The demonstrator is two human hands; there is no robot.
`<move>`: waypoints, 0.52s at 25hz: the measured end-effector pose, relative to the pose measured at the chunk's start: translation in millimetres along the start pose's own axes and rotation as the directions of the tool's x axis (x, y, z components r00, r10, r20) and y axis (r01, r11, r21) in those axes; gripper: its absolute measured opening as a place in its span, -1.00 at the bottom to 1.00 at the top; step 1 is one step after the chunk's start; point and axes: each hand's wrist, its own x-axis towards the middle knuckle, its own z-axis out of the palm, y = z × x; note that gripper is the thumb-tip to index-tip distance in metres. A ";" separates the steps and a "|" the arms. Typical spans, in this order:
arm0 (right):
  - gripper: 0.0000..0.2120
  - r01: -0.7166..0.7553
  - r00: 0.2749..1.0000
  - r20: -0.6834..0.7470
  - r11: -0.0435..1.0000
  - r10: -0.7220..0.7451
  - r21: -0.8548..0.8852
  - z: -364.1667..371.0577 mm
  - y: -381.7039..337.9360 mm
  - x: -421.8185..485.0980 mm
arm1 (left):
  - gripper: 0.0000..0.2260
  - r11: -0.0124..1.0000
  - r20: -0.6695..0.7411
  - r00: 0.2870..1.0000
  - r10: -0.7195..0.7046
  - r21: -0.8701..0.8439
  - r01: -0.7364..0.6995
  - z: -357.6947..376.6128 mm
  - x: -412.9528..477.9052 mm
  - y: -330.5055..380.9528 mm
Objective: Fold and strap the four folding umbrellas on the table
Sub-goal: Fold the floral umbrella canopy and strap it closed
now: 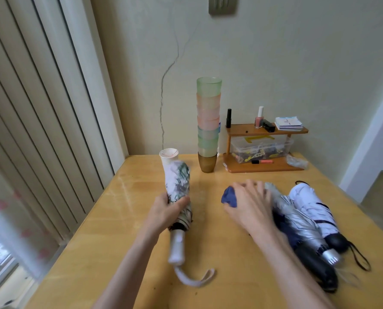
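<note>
- Left hand (pixel 167 211): clenched round the middle of the floral umbrella (pixel 179 181), thumb across the fabric.
- Floral umbrella: collapsed and tilted, canopy end pointing away towards the paper cup (pixel 169 155). Its white handle (pixel 176 249) is nearest the person, and its wrist loop lies on the table (pixel 119 219).
- Right hand (pixel 250 205): lies over the far end of the navy umbrella (pixel 229 197), with blue fabric showing past the thumb side. The hand is motion-blurred, so I cannot tell whether the fingers curl round the fabric or only press on it.
- Navy umbrella: lies on the table's right half, touching the silver umbrella (pixel 297 219).
- White umbrella (pixel 313 208): rightmost, lies against the silver one, black handle towards the person.
- At the back edge: a tall stack of tumblers (pixel 208 121) and a small wooden shelf (pixel 266 130) over a clear box (pixel 262 148).
</note>
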 end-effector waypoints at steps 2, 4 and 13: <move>-0.64 -0.068 0.989 0.113 0.968 0.098 -0.240 -1.3 21.0 -1.1 | -0.55 0.990 0.045 0.998 -0.032 0.136 0.025 2.9 -2.0 -11.0; -0.69 -0.028 0.983 0.169 0.977 0.065 -0.210 8.1 29.0 3.5 | -0.43 0.948 0.029 0.999 -0.034 0.317 0.023 8.1 -6.4 -13.9; -0.52 -0.153 0.978 0.205 0.791 0.035 0.592 45.6 -37.8 34.2 | -0.64 0.891 -0.057 0.995 0.078 0.451 -0.043 25.0 -7.1 -11.5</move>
